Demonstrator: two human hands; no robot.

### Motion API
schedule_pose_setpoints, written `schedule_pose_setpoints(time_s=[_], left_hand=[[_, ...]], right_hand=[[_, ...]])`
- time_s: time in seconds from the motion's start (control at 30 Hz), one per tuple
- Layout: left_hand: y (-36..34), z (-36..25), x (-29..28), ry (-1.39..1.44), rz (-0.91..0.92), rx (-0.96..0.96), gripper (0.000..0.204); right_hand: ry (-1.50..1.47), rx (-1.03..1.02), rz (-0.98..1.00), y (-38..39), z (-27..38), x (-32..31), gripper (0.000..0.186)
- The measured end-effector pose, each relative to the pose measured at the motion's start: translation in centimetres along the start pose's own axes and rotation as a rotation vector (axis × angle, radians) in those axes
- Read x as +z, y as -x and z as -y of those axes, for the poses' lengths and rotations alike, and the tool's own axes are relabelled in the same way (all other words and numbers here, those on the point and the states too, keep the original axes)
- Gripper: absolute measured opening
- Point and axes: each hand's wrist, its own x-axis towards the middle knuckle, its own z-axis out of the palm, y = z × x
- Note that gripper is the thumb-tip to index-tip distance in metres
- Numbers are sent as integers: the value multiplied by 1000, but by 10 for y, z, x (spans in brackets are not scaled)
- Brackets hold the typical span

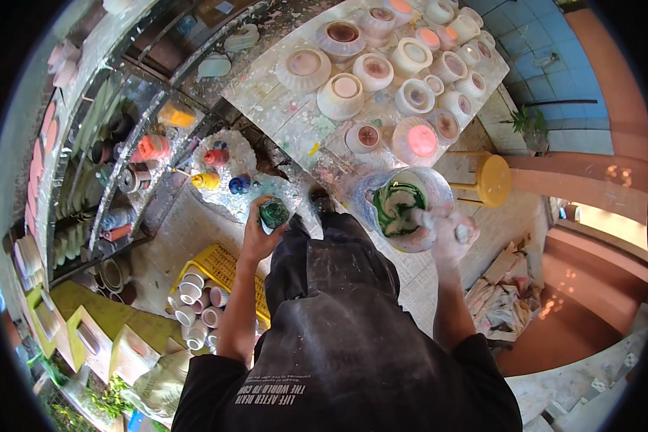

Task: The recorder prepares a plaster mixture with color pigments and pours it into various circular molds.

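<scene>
My left hand [259, 227] grips a small jar of dark green colourant [273, 214], held upright left of a large pale bucket [367, 209]. My right hand [443, 236], coated in whitish residue, is closed on a pale stirring tool [465, 232] at the bucket's right side; the tool's lower part is hard to make out. Dark green streaks swirl through the creamy mixture [399, 201] in the bucket. Beyond my left hand, red [216, 158], yellow [206, 180] and blue [239, 184] colour bottles stand on a paint-spattered slab [223, 201].
A splattered table [273, 108] bears several cast pots [340, 97] ahead. A metal shelf [111, 187] with containers stands left, and a yellow crate [230, 259] of stacked pots lies lower left. A yellow stool [491, 180] and crumpled sacks [504, 288] are at right.
</scene>
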Motion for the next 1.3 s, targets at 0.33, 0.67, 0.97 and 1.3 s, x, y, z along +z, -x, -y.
schedule_pose_setpoints(time_s=[0.33, 0.67, 0.97, 1.3], left_hand=[[20, 181, 32, -368, -286, -146, 67], [21, 282, 48, -327, -337, -196, 61], [17, 303, 53, -378, -277, -167, 62], [26, 319, 45, -381, -250, -100, 75]], right_hand=[[1005, -672, -174, -33, -11, 53, 7], [456, -198, -62, 10, 18, 55, 19], [-72, 23, -153, -25, 0, -3, 25], [-236, 187, -246, 31, 25, 29, 21]])
